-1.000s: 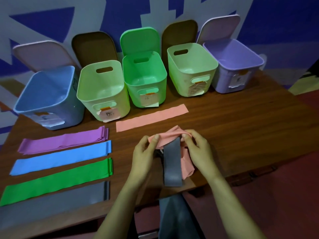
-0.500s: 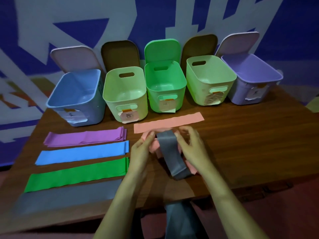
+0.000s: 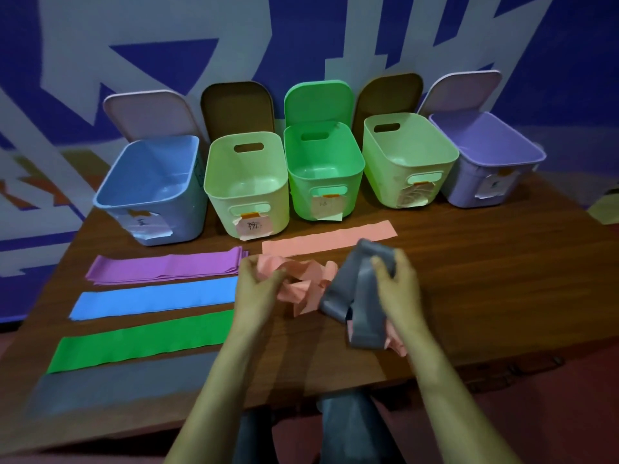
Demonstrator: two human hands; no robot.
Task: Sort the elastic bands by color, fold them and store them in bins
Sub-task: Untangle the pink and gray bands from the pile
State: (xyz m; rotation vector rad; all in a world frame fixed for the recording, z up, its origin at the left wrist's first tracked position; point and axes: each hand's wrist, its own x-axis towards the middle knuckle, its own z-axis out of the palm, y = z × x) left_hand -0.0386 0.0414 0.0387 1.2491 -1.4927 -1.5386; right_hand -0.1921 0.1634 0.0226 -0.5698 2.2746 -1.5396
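Head view: my left grip (image 3: 258, 289) pinches the crumpled pink band (image 3: 301, 286); right grip (image 3: 398, 289) clenched round the grey band (image 3: 355, 296), the two tangled mid-tabletop (image 3: 485, 279). Just behind: flat pink band (image 3: 328, 241). On my left: purple stack (image 3: 167, 267), blue strip (image 3: 154, 299), green strip (image 3: 140, 343), grey strip (image 3: 117, 386). Open bins (image 3: 221, 212) line the far edge. Open wood on my right; near edge under my forearms.

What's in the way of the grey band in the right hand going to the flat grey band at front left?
The crumpled pink band, gripped by the left hand, is bunched against and under the grey band that the right hand pinches. The left forearm also crosses the straight path to the flat grey band.
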